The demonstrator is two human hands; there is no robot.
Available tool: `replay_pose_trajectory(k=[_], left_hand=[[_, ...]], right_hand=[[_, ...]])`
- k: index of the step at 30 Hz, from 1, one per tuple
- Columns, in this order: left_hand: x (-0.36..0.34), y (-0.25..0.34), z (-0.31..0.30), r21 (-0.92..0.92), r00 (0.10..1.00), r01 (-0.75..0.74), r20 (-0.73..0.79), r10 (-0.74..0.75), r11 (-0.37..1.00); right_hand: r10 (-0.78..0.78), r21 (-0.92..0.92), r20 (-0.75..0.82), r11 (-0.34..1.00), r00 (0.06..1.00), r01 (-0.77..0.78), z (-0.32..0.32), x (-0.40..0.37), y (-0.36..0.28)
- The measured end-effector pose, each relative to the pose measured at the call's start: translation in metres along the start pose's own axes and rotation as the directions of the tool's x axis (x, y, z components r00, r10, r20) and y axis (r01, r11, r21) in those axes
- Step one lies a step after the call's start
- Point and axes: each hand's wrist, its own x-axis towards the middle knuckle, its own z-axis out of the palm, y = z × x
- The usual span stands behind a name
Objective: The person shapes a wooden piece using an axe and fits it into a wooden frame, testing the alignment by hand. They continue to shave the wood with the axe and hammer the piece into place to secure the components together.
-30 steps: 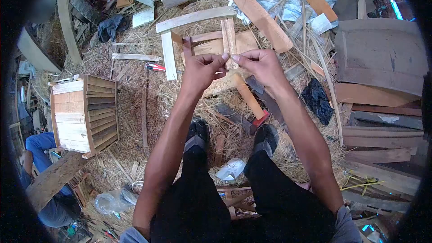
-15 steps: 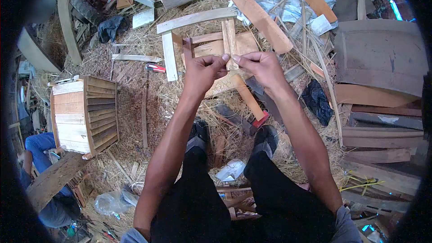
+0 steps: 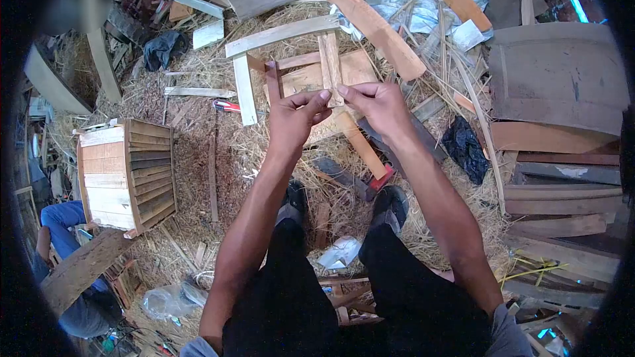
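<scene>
Thumb and fingers of my left hand (image 3: 294, 119) are pressed together in a pinch. My right hand (image 3: 385, 114) pinches too, its fingertips close to the left ones. Anything between the fingertips is too small to make out. Just beyond and beneath the hands lies a wooden frame of pale strips (image 3: 284, 34), with an upright-looking wooden strip (image 3: 329, 59) running toward my fingertips. Below my right hand rests a tool with an orange-brown handle (image 3: 362, 144) and a red and dark head (image 3: 381, 177). A red-handled item (image 3: 227, 106) lies left of the frame.
Straw and shavings cover the ground. A slatted wooden crate (image 3: 126, 178) stands at left, near a person's blue-clad leg (image 3: 63, 219). A long curved board (image 3: 360, 16) lies ahead; a dark panel (image 3: 559, 82) and stacked boards (image 3: 562, 201) are at right. Black plastic (image 3: 465, 151) lies nearby.
Both hands stay pinched close together, with a slight shift of my fingertips. The view has moved a little, so the frame and boards appear slightly displaced.
</scene>
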Motion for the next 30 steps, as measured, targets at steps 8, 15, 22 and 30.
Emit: replay_pose_trajectory(k=[8, 15, 22, 30], left_hand=[[-0.005, 0.001, 0.008, -0.053, 0.997, -0.021, -0.069, 0.017, 0.998], [-0.009, -0.001, 0.014, -0.094, 0.991, -0.065, -0.120, 0.053, 0.993], [-0.006, -0.002, 0.008, -0.117, 0.996, -0.028, -0.092, 0.018, 0.993], [-0.001, -0.001, 0.002, -0.026, 0.998, 0.021, -0.056, -0.022, 0.999]], right_hand=[[-0.181, 0.248, 0.039, 0.954, 0.983, 0.166, 0.000, -0.011, 0.021], [-0.100, 0.350, -0.001, 0.932, 0.995, 0.094, 0.009, -0.013, 0.030], [-0.137, 0.327, -0.040, 0.934, 0.990, 0.143, 0.013, -0.014, 0.027], [-0.166, 0.255, -0.097, 0.949, 0.981, 0.186, 0.015, -0.014, 0.025]])
